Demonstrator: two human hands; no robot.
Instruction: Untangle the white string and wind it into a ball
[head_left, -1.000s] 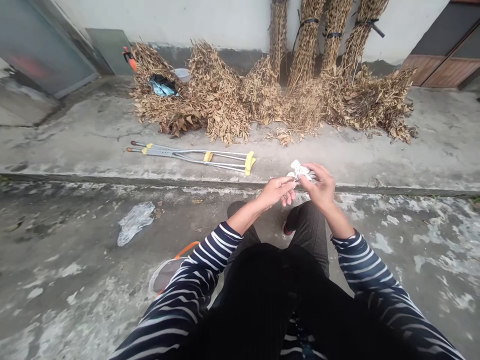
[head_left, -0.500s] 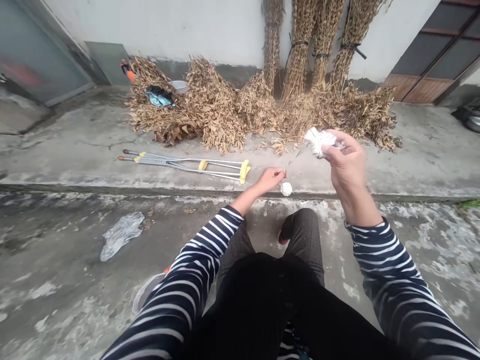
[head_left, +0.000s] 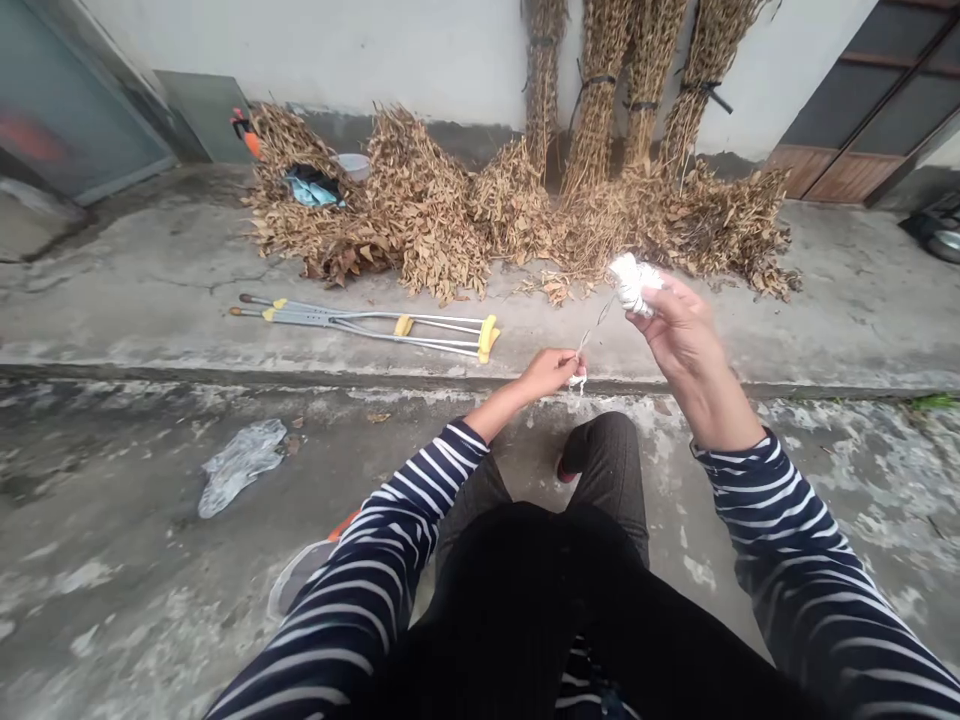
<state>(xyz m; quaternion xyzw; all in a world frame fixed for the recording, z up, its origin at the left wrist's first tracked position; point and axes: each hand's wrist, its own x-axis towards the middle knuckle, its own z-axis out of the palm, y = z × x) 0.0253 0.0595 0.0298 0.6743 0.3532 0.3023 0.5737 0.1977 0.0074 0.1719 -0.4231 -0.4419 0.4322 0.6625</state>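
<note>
My right hand (head_left: 686,330) is closed around a white bundle of string (head_left: 634,281), held up over the concrete ledge. Lower and to the left, my left hand (head_left: 551,372) pinches a thin strand (head_left: 600,315) that runs up to the bundle. Just under the left fingertips hangs a small white piece (head_left: 577,382), partly hidden by the hand; a short end dangles from it. I cannot make out exactly how it joins the strand.
Grey crutches with yellow pads (head_left: 405,326) lie on the ledge. Dried plant stalks (head_left: 442,215) are heaped along the wall, with tied bundles (head_left: 596,100) upright behind. A clear plastic bag (head_left: 244,465) and a pale container (head_left: 296,575) are on the lower ground, left.
My left hand has moved slightly right, and the white piece beneath it, a round ball before, is now mostly covered by it. The right hand has turned a little around the bundle.
</note>
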